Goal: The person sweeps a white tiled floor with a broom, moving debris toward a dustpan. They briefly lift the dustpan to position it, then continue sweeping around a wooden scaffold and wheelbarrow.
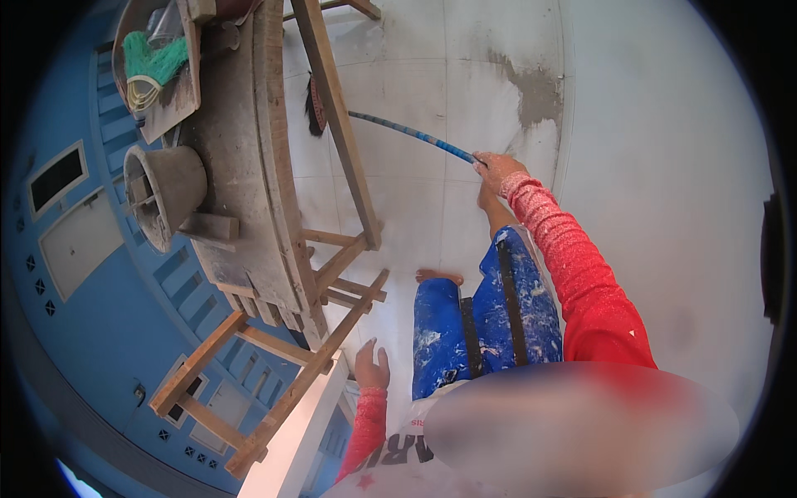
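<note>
My right hand (496, 168) is shut on the end of a long blue-striped handle (411, 133). The handle runs up and left to a dark broom head (315, 106) that sits on the pale tiled floor (415, 75), partly behind a slanted wooden beam (336, 116). My left hand (370, 365) hangs open and holds nothing, close to a wooden scaffold brace (320, 365). Both sleeves are red. My legs in blue paint-spattered trousers (486, 324) and bare feet stand on the floor below me.
A wooden scaffold platform (241, 183) coated in cement is on the left, bearing a grey bucket (166, 195) and a pan with a green net (154, 62). A blue wall (91, 315) lies left. A grey cement patch (535, 91) marks the floor.
</note>
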Motion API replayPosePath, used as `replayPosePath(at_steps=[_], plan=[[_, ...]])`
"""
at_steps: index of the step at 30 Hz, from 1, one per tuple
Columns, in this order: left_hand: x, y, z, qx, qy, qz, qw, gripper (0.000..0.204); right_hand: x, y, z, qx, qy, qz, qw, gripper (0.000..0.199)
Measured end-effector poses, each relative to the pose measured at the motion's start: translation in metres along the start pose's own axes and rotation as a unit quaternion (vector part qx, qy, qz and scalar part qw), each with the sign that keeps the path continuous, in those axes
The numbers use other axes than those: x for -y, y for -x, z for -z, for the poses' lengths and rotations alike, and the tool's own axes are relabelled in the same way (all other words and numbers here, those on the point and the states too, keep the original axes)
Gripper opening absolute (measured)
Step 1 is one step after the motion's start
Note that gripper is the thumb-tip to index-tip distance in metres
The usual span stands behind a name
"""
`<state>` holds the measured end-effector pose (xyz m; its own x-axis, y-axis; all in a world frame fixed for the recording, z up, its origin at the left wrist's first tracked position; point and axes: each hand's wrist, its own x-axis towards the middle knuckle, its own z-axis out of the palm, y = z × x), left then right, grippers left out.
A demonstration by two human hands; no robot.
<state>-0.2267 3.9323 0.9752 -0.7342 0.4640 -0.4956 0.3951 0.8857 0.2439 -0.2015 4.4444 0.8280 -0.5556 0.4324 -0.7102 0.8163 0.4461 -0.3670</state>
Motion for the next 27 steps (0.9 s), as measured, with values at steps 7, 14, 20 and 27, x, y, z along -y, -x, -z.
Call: replayPosePath(at_steps=[7,14,20,27], plan=[[-0.187,-0.388,0.169,-0.308,-0.169,-0.339,0.872,0.065,0.109,-0.211,0.015,0.091,-0.01,0.026,0.995,0.037],[-0.172,-0.475,0.161,-0.252,-0.269,-0.304,0.879,0.081,0.042,-0.235,-0.011,0.111,-0.048,0.017,0.992,0.039],[-0.166,-0.471,0.169,-0.234,-0.253,-0.311,0.886,0.071,-0.013,-0.2,0.009,0.107,0.025,0.006,0.994,0.042],[-0.183,-0.48,0.165,-0.228,-0.253,-0.32,0.884,0.064,0.065,-0.28,0.023,0.099,0.064,-0.026,0.993,0.04]])
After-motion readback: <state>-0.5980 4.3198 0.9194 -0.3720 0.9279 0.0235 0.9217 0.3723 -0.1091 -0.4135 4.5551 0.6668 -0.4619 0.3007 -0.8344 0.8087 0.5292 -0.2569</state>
